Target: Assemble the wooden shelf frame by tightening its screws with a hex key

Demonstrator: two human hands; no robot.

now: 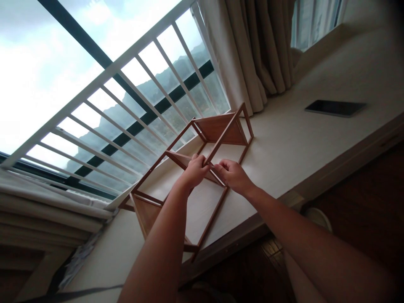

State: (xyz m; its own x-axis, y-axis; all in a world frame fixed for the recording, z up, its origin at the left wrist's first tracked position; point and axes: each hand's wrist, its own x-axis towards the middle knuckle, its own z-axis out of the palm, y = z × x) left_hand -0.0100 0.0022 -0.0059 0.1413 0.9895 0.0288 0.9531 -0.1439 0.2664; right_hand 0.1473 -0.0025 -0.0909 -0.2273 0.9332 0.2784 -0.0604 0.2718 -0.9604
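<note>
A brown wooden shelf rack [217, 128] lies on its side on a white ledge [296, 143] by the window. It has thin frame bars and three flat shelf boards. My left hand [196, 170] is curled round a frame bar at the middle shelf board. My right hand [232, 174] sits just to its right, fingers pinched together at the same joint. Whether anything small is in the right fingers cannot be made out.
A dark tablet or phone [335, 107] lies flat on the ledge at the right. A white railing [132, 105] runs before the window behind the rack. Beige curtains [255, 50] hang at the ledge's far corner. The ledge's front edge [277, 210] drops to a dark floor.
</note>
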